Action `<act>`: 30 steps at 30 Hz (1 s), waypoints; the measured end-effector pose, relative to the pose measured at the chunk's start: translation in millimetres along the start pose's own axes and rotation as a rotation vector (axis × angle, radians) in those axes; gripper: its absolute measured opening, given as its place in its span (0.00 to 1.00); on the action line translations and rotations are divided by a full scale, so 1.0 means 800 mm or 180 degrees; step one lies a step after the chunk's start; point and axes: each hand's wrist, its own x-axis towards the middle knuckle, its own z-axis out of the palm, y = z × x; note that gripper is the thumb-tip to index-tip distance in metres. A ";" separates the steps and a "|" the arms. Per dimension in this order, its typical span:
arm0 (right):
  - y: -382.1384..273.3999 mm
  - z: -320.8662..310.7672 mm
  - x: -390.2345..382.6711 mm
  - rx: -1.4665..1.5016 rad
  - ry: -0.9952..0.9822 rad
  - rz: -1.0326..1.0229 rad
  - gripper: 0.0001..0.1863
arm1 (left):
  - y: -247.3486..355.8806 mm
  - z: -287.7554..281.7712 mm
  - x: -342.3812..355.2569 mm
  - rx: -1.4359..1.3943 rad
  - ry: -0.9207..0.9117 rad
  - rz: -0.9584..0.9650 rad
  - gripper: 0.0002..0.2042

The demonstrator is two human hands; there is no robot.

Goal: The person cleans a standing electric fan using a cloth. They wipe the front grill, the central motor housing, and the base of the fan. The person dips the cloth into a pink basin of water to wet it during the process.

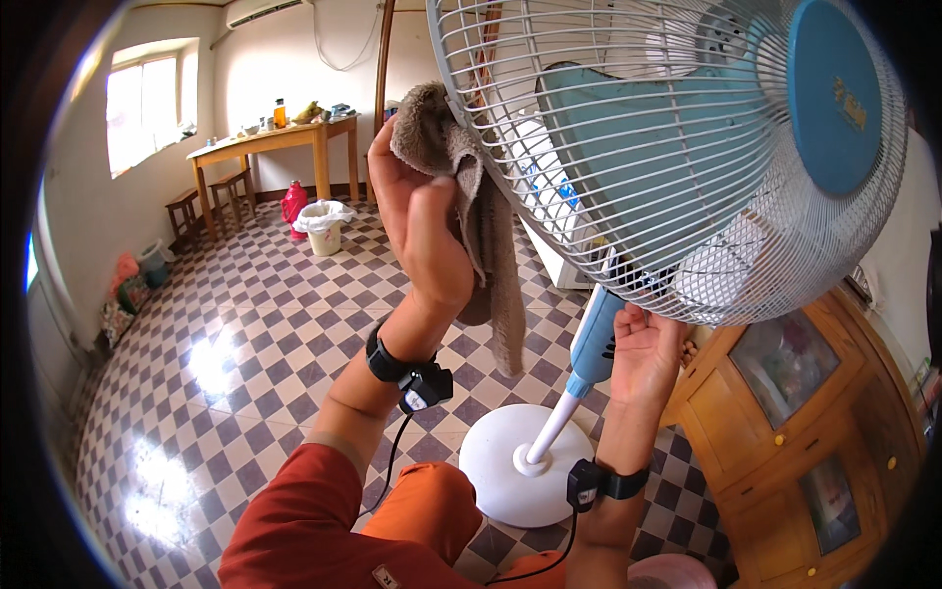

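Observation:
A standing fan with a white wire guard [677, 294], pale blue blades [628, 167] and a blue centre cap [834, 98] fills the upper right. My left hand [422, 226] is closed on a grey-brown cloth [471, 187], which touches the left rim of the guard and hangs down in a loose fold. At the guard's bottom edge, my right hand [648, 348] has its fingers curled against the wires, gripping the rim. Below, the blue and white pole [594, 344] runs down to a round white base [505, 456] on the floor.
A wooden cabinet [756, 442] with glass panes stands close on the right. Across the checkered floor [265, 324] are a wooden table [255, 142], stools [231, 187], a red flask [294, 206] and a lined bin [325, 236]. Cables hang from both wrist bands [392, 363].

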 end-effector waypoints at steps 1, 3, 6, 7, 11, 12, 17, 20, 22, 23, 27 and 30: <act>0.000 -0.001 0.000 0.0003 0.0009 0.0026 0.13 | -0.001 0.001 -0.002 0.0122 -0.0034 0.0079 0.23; -0.001 -0.006 0.001 -0.0005 0.0012 0.0048 0.13 | -0.007 0.005 -0.008 0.0354 -0.0082 0.0220 0.23; -0.001 -0.009 0.002 -0.0017 -0.0016 0.0036 0.14 | -0.001 0.015 0.000 0.0639 0.0084 0.0151 0.21; -0.001 -0.007 0.002 -0.0053 -0.0027 0.0026 0.14 | -0.001 0.013 0.005 0.0581 0.0097 0.0098 0.21; -0.002 -0.003 0.001 -0.0080 -0.0102 -0.0011 0.16 | -0.003 0.009 0.015 0.0042 0.0123 -0.0384 0.16; -0.003 0.000 -0.001 -0.0077 -0.0036 -0.0025 0.17 | -0.004 0.004 0.014 0.0287 0.0049 -0.0471 0.15; 0.002 0.002 -0.002 -0.0129 0.0048 -0.0047 0.17 | -0.002 0.014 0.006 0.0083 0.0223 -0.0902 0.15; 0.002 0.007 -0.004 -0.0159 0.0001 -0.0076 0.16 | -0.003 0.015 -0.004 0.0322 0.0226 -0.0884 0.15; 0.001 0.011 -0.005 -0.0131 0.0054 -0.0097 0.15 | -0.015 0.010 -0.023 0.0281 0.0126 -0.0896 0.17; 0.000 0.011 -0.005 -0.0134 0.0091 -0.0110 0.15 | -0.019 0.009 -0.034 0.0227 0.0066 -0.0994 0.18; -0.001 0.013 -0.005 -0.0138 0.0084 -0.0042 0.15 | -0.028 0.024 -0.074 0.0008 0.0212 -0.1338 0.19; -0.003 0.013 -0.004 -0.0052 0.0066 0.0045 0.16 | -0.039 0.032 -0.101 -0.0202 0.0210 -0.1646 0.19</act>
